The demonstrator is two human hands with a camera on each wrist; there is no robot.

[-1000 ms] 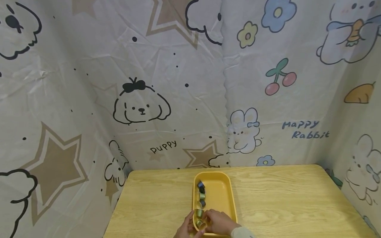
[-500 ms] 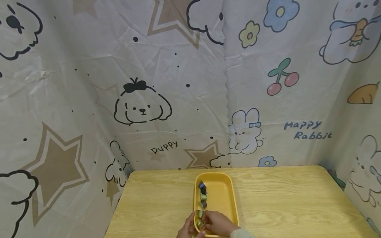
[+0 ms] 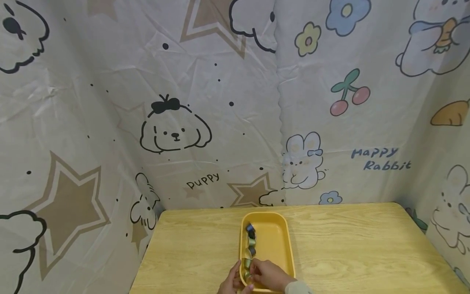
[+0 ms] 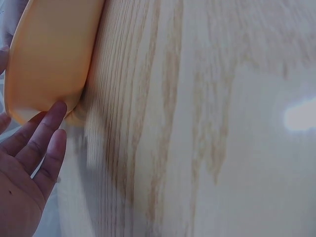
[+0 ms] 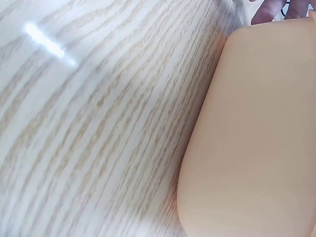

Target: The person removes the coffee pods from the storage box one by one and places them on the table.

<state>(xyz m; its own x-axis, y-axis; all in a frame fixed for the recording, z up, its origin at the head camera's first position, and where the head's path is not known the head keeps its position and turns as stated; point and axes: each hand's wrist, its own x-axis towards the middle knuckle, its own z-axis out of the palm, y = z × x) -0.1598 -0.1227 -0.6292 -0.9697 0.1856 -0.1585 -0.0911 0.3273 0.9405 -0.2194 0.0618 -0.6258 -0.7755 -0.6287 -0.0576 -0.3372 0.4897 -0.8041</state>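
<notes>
A yellow tray (image 3: 273,239) holds several coffee capsules in a line down its left side. My right hand (image 3: 272,276) reaches over the near end, its fingertips pinching the nearest green coffee capsule (image 3: 247,277), which they partly hide. Just beyond lies another green capsule (image 3: 247,263), close to those fingers. My left hand (image 3: 231,281) is at the tray's near left corner. In the left wrist view, its fairly straight fingers (image 4: 44,129) rest by the outside of the tray wall (image 4: 57,54). The right wrist view mostly shows the tray's outer wall (image 5: 252,128).
Farther up the line sit a dark capsule (image 3: 251,250), a pale green one (image 3: 251,241), a black one (image 3: 251,234) and a blue one (image 3: 250,227). The tray stands on a wood-grain table (image 3: 349,245). Printed cloth (image 3: 220,122) hangs behind it.
The nearest green capsule has turned; its pale round face showed a second ago and is now mostly hidden by my right fingers. My left hand stays at the corner.
</notes>
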